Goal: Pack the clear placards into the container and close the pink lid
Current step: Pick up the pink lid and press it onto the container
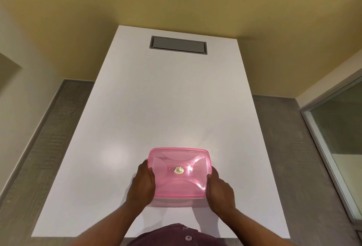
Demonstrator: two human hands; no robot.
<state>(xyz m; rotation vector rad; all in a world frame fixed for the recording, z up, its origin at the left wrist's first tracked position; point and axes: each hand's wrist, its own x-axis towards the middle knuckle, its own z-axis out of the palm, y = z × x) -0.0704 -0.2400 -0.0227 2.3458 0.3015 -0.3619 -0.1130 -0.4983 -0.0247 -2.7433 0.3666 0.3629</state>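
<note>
A translucent pink lid [179, 173] with a small gold sticker at its middle sits on top of a clear container [176, 201], near the front of the white table [166, 98]. My left hand [142, 184] grips the container's left side, thumb on the lid's edge. On the opposite side my right hand [220, 190] holds it the same way. The pink lid hides what lies inside the container. No clear placards show on the table.
A grey rectangular hatch [178, 45] is set into the table's far end. Grey floor runs along both sides of the table, a glass panel [340, 138] stands at the right, and yellow walls rise behind.
</note>
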